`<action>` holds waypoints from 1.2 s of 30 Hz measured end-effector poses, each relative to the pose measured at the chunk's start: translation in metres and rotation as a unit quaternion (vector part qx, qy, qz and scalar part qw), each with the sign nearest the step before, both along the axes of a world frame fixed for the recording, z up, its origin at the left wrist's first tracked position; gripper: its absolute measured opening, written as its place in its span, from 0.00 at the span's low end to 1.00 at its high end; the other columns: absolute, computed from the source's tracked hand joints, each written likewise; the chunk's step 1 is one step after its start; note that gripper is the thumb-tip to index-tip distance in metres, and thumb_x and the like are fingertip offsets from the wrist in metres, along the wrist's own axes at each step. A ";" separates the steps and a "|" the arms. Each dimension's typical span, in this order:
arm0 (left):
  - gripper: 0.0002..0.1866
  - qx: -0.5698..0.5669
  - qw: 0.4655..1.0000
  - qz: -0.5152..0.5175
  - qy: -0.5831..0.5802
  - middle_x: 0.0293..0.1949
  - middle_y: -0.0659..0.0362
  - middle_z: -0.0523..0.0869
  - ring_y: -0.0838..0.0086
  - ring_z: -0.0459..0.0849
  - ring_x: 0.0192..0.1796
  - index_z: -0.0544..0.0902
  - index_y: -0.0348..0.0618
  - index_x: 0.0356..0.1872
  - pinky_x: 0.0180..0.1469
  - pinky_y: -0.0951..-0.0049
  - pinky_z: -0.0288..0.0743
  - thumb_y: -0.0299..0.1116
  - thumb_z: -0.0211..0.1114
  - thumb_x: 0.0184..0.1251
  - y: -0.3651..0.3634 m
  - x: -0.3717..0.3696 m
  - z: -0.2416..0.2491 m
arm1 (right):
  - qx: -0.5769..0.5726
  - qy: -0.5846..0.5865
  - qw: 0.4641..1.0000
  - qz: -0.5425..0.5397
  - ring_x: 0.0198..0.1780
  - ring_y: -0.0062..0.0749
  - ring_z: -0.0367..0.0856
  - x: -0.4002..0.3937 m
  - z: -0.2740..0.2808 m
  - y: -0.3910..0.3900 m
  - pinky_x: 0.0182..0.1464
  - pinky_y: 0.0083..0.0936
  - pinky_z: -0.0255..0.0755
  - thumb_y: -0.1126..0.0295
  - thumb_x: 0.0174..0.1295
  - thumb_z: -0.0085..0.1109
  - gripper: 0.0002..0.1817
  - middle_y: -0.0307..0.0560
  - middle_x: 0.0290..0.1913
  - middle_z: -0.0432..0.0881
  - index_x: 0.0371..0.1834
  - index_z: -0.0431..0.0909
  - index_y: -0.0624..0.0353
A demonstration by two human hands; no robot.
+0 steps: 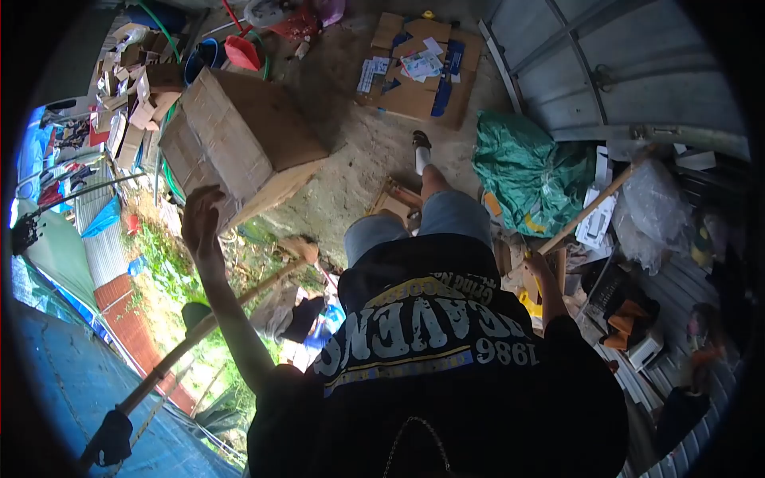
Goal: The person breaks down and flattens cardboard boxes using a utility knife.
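A large brown cardboard box (263, 119) stands tilted on the ground ahead and to the left. At its near left side is my left hand (203, 217), fingers apart and slightly bent, overlapping the box's lower edge. Low on my right side, my right hand (539, 261) is closed, with a small yellow bit showing at its fingers; I cannot tell what it holds. Beside that hand, a wooden pole (594, 203) slants up to the right. A bulging green sack (530, 171) lies just beyond it.
Flattened cardboard (454, 103) with papers lies ahead. Torn cardboard pieces (131, 80) are heaped at far left, near a red dustpan (241, 52). Another long pole (183, 346) crosses on the left. Clear plastic bags (657, 203) hang at right by the metal wall (629, 72).
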State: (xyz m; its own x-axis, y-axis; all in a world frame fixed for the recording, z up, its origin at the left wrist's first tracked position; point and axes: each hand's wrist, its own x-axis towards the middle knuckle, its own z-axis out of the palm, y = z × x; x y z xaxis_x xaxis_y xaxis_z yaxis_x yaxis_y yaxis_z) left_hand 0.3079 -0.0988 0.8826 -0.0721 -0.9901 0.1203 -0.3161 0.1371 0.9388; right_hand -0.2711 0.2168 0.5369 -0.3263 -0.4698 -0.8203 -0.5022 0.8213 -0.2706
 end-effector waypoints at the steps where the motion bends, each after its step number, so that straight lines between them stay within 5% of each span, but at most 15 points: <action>1: 0.16 -0.009 1.000 0.018 -0.009 0.40 0.54 0.76 0.71 0.74 0.44 0.72 0.32 0.44 0.51 0.72 0.62 0.31 0.54 0.55 -0.008 -0.004 -0.009 | 0.008 -0.002 1.000 -0.001 0.18 0.30 0.74 -0.001 -0.011 -0.013 0.19 0.25 0.68 0.68 0.43 0.55 0.10 0.46 0.19 0.75 0.28 0.73 0.63; 3: 0.16 0.003 1.000 0.014 -0.020 0.39 0.55 0.76 0.72 0.74 0.43 0.74 0.33 0.43 0.49 0.73 0.63 0.32 0.54 0.55 -0.027 -0.003 -0.038 | -0.035 0.005 0.999 0.001 0.22 0.36 0.77 0.000 -0.041 -0.039 0.23 0.29 0.69 0.67 0.37 0.58 0.15 0.51 0.21 0.77 0.30 0.73 0.64; 7: 0.15 0.059 0.994 0.087 0.023 0.35 0.57 0.78 0.73 0.75 0.39 0.76 0.36 0.40 0.45 0.74 0.66 0.36 0.55 0.56 -0.065 -0.012 -0.121 | -0.063 0.100 0.983 0.138 0.25 0.37 0.77 0.014 -0.097 -0.108 0.28 0.33 0.69 0.65 0.44 0.55 0.16 0.51 0.25 0.77 0.35 0.72 0.62; 9: 0.13 0.159 0.984 0.062 -0.059 0.35 0.57 0.79 0.74 0.76 0.40 0.76 0.37 0.41 0.44 0.74 0.67 0.33 0.55 0.57 -0.071 -0.035 -0.130 | -0.105 -0.054 0.986 -0.119 0.27 0.34 0.76 0.029 -0.091 -0.132 0.30 0.32 0.70 0.65 0.49 0.53 0.13 0.51 0.27 0.77 0.35 0.72 0.61; 11: 0.12 0.249 0.946 -0.112 -0.174 0.35 0.58 0.79 0.75 0.76 0.39 0.75 0.40 0.43 0.45 0.75 0.67 0.30 0.55 0.58 -0.080 -0.039 -0.144 | -0.260 0.088 0.961 -0.042 0.27 0.29 0.75 0.047 -0.084 -0.136 0.29 0.28 0.69 0.66 0.51 0.54 0.12 0.49 0.26 0.75 0.35 0.71 0.63; 13: 0.13 0.311 0.895 -0.204 -0.246 0.37 0.59 0.80 0.75 0.76 0.39 0.75 0.42 0.44 0.45 0.74 0.67 0.28 0.55 0.58 -0.075 -0.042 -0.158 | -0.155 0.063 0.985 -0.043 0.27 0.27 0.75 0.055 -0.091 -0.116 0.28 0.27 0.68 0.66 0.51 0.55 0.13 0.47 0.25 0.74 0.34 0.71 0.64; 15: 0.13 0.343 0.855 -0.249 -0.300 0.35 0.57 0.80 0.74 0.77 0.38 0.75 0.42 0.45 0.44 0.74 0.69 0.28 0.56 0.57 -0.059 -0.020 -0.183 | -0.087 -0.020 0.987 -0.134 0.34 0.56 0.76 0.066 -0.055 -0.131 0.35 0.44 0.68 0.63 0.49 0.53 0.14 0.61 0.28 0.77 0.33 0.72 0.63; 19: 0.14 0.480 0.734 -0.293 -0.381 0.30 0.58 0.81 0.71 0.79 0.34 0.76 0.43 0.43 0.37 0.72 0.71 0.33 0.58 0.55 -0.029 0.050 -0.202 | -0.073 0.003 0.974 -0.215 0.34 0.55 0.76 0.082 -0.076 -0.101 0.36 0.44 0.68 0.63 0.49 0.53 0.15 0.61 0.29 0.77 0.35 0.72 0.62; 21: 0.14 0.555 0.691 -0.281 -0.368 0.29 0.57 0.80 0.72 0.79 0.33 0.76 0.43 0.43 0.37 0.72 0.70 0.32 0.57 0.55 -0.030 0.073 -0.191 | -0.068 0.071 0.975 -0.199 0.23 0.35 0.76 0.088 -0.061 -0.092 0.28 0.29 0.69 0.63 0.51 0.52 0.12 0.48 0.18 0.75 0.27 0.71 0.62; 24: 0.14 0.600 0.697 -0.228 -0.320 0.30 0.59 0.79 0.75 0.78 0.32 0.75 0.44 0.44 0.36 0.75 0.70 0.31 0.57 0.55 -0.057 0.110 -0.191 | -0.020 0.053 0.972 -0.229 0.24 0.36 0.77 0.093 -0.049 -0.071 0.29 0.30 0.69 0.62 0.50 0.50 0.12 0.49 0.20 0.76 0.28 0.71 0.60; 27: 0.12 0.541 0.769 -0.134 -0.314 0.30 0.60 0.79 0.77 0.77 0.31 0.75 0.44 0.43 0.36 0.78 0.69 0.30 0.55 0.58 -0.098 0.112 -0.192 | 0.004 0.057 0.973 -0.224 0.23 0.34 0.76 0.092 -0.050 -0.057 0.28 0.30 0.69 0.63 0.51 0.51 0.11 0.48 0.20 0.76 0.27 0.71 0.60; 29: 0.11 0.500 0.789 -0.152 -0.323 0.30 0.60 0.79 0.77 0.77 0.31 0.75 0.43 0.43 0.36 0.77 0.70 0.30 0.55 0.58 -0.127 0.094 -0.190 | 0.026 0.036 0.954 -0.295 0.22 0.31 0.75 0.087 -0.034 -0.068 0.27 0.29 0.68 0.64 0.51 0.51 0.11 0.46 0.19 0.75 0.27 0.71 0.61; 30: 0.11 0.500 0.795 -0.152 -0.307 0.30 0.60 0.79 0.78 0.76 0.32 0.75 0.42 0.43 0.37 0.77 0.71 0.28 0.54 0.58 -0.139 0.082 -0.192 | 0.034 0.019 0.953 -0.301 0.29 0.42 0.79 0.083 -0.029 -0.075 0.33 0.35 0.70 0.62 0.49 0.53 0.13 0.53 0.24 0.78 0.31 0.71 0.61; 34: 0.12 0.487 0.799 -0.239 -0.257 0.29 0.60 0.79 0.78 0.77 0.34 0.74 0.41 0.44 0.40 0.77 0.70 0.25 0.54 0.58 -0.171 0.057 -0.212 | 0.019 0.032 0.950 -0.310 0.28 0.44 0.79 0.077 -0.049 -0.093 0.32 0.35 0.70 0.62 0.50 0.52 0.14 0.53 0.23 0.78 0.32 0.71 0.62; 36: 0.12 0.461 0.783 -0.297 -0.291 0.31 0.60 0.79 0.78 0.77 0.35 0.74 0.42 0.44 0.39 0.77 0.71 0.26 0.54 0.58 -0.183 0.046 -0.213 | -0.059 0.064 0.941 -0.326 0.16 0.19 0.67 0.082 -0.052 -0.111 0.15 0.19 0.60 0.64 0.53 0.52 0.09 0.36 0.14 0.68 0.25 0.68 0.58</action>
